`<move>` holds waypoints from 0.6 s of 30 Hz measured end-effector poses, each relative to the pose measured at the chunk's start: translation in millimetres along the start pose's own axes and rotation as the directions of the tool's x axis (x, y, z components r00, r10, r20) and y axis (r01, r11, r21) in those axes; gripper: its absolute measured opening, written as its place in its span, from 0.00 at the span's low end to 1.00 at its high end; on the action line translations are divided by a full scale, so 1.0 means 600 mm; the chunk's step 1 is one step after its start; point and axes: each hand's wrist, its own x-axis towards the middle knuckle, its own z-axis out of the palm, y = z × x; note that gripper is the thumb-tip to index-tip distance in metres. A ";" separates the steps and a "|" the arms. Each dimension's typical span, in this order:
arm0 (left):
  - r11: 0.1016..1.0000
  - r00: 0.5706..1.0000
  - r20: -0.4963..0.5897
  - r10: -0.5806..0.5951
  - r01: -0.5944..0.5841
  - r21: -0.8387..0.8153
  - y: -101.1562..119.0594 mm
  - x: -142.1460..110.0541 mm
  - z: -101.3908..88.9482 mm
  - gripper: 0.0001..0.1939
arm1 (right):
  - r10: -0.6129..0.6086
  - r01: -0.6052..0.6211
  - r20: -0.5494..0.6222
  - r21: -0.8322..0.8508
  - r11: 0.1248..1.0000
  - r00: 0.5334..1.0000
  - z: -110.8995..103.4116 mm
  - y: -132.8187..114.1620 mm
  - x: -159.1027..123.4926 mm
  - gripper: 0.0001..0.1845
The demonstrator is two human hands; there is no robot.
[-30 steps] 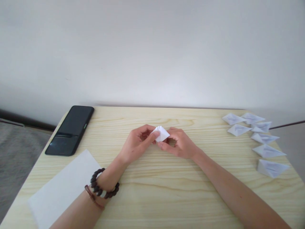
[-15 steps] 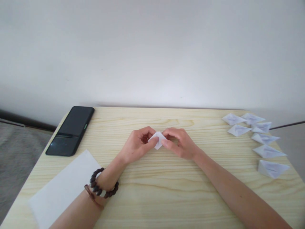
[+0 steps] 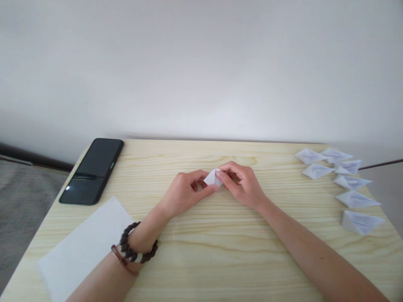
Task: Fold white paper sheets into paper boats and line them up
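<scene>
A small folded piece of white paper (image 3: pixel 211 178) is held between my two hands above the middle of the table. My left hand (image 3: pixel 185 191) pinches its left and lower side, thumb along the near edge and fingers behind. The thumb and fingers of my right hand (image 3: pixel 241 183) grip its upper right corner. A dark beaded bracelet and a brown cord circle my left wrist. Part of the folded paper is hidden behind my fingers.
Several folded white paper boats (image 3: pixel 358 199) stand along the right side of the light wooden table (image 3: pixel 214 256). A black phone (image 3: pixel 92 170) lies at the back left, with a flat white paper sheet (image 3: pixel 85 247) nearer me. A white wall (image 3: pixel 201 71) rises behind the table.
The folded paper has turned and been moved about between my fingers. My right hand has shifted its grip to the upper right corner, and my left thumb has slid to the near edge.
</scene>
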 end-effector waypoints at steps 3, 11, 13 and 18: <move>1.000 1.000 0.013 -0.023 0.023 -0.007 -0.004 0.002 0.001 0.15 | -0.003 0.003 -0.007 -0.001 1.000 1.000 -0.001 -0.001 0.001 0.09; 0.991 0.996 0.074 0.047 -0.056 0.124 0.005 -0.002 0.001 0.14 | -0.191 0.209 0.129 -0.148 0.967 0.973 0.002 0.002 -0.001 0.10; 0.986 0.996 0.058 0.069 -0.077 0.150 0.007 -0.003 0.004 0.13 | -0.222 0.246 0.149 -0.172 0.954 0.964 0.004 0.004 -0.002 0.12; 0.993 0.997 0.044 0.058 -0.062 0.099 0.003 -0.003 0.009 0.13 | -0.251 0.270 0.134 -0.148 0.951 0.959 0.004 0.001 0.002 0.14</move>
